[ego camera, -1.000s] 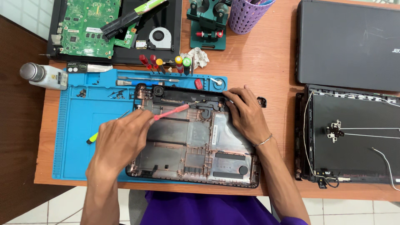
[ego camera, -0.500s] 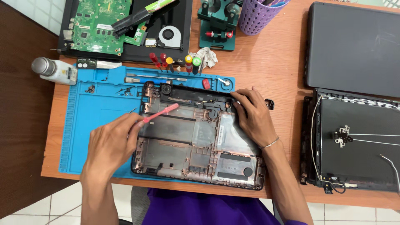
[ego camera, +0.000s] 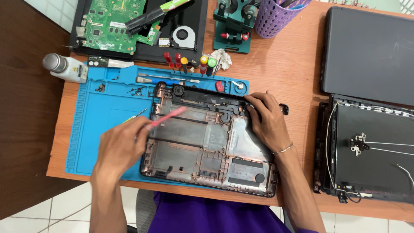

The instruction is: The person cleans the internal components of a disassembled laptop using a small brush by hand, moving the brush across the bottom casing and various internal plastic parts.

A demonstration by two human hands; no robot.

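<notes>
Left hand (ego camera: 123,144) pinches a pink pry tool (ego camera: 169,116) over the laptop base (ego camera: 207,142); right hand (ego camera: 267,121), flat and holding nothing, steadies it. Pry gently.

- Our left hand (ego camera: 123,144) sits further out to the left now, its knuckles over the blue mat (ego camera: 92,125) rather than over the laptop base shell (ego camera: 207,142).
- The pink pry tool (ego camera: 167,117) it grips lies flatter, its tip nearer the shell's upper left corner.
- Our right hand (ego camera: 267,123) rests slightly lower along the shell's upper right edge.
</notes>
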